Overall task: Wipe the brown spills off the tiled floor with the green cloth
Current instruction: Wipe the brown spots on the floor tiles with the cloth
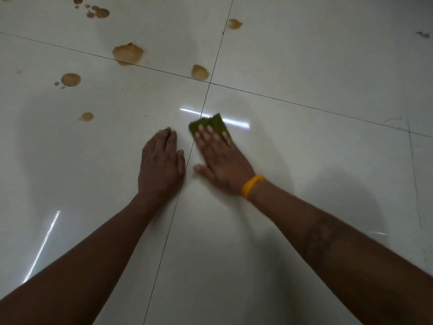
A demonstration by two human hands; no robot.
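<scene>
My right hand [222, 158], with a yellow band at the wrist, presses flat on the green cloth [210, 123], which lies on the glossy white tiled floor [304, 148] just right of a grout line. Only the cloth's far edge shows past my fingers. My left hand [161, 160] rests flat on the tile beside it, holding nothing. Several brown spills lie farther away: a large one [127, 53] on a grout line, one [199, 72] near the tile junction, one [70, 79] to the left, a small one [86, 116], one [234, 24] far off, and a cluster [98, 12] at the top.
Dark grout lines cross at a junction [209, 82] ahead of my hands. Light strips reflect off the tiles near the cloth and at the lower left. A small dark mark [423, 34] lies at the far right.
</scene>
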